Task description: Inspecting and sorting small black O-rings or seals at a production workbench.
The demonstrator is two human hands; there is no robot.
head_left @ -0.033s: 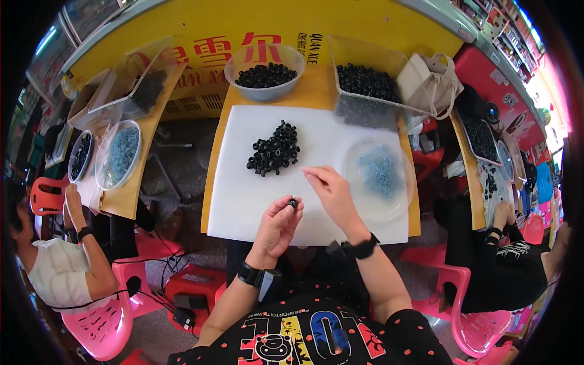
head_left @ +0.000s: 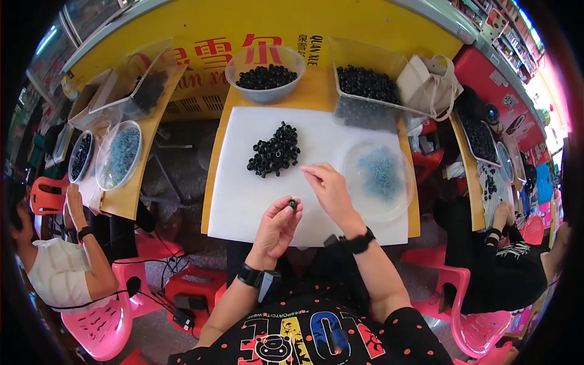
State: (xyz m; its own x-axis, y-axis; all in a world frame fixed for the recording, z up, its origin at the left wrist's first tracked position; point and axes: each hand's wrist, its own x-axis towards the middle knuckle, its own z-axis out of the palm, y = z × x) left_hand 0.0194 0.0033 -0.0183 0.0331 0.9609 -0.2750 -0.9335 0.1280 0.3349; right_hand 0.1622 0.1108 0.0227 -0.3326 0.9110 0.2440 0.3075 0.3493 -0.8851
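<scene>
My left hand (head_left: 275, 230) holds a small round black part (head_left: 292, 204) between thumb and fingertips, its hollow end facing up, above the near edge of a white foam sheet (head_left: 237, 207). Just to the right, my right hand (head_left: 334, 194) is raised with thumb and forefinger pinched together. Whatever sits in that pinch is too small to make out. A heap of similar black parts (head_left: 272, 152) lies beyond my hands on the sheet. On the right, a round clear plastic lid or tray (head_left: 398, 210) carries a spread of tiny pale-blue translucent pieces (head_left: 378, 173).
Behind the sheet stand a clear bowl (head_left: 264, 94) and a clear bin (head_left: 365, 97) of black parts, with a cream bag (head_left: 429, 85) beside them. People work at side tables (head_left: 131, 204) on both sides. Pink chairs (head_left: 97, 325) and a red stool (head_left: 194, 280) stand close by.
</scene>
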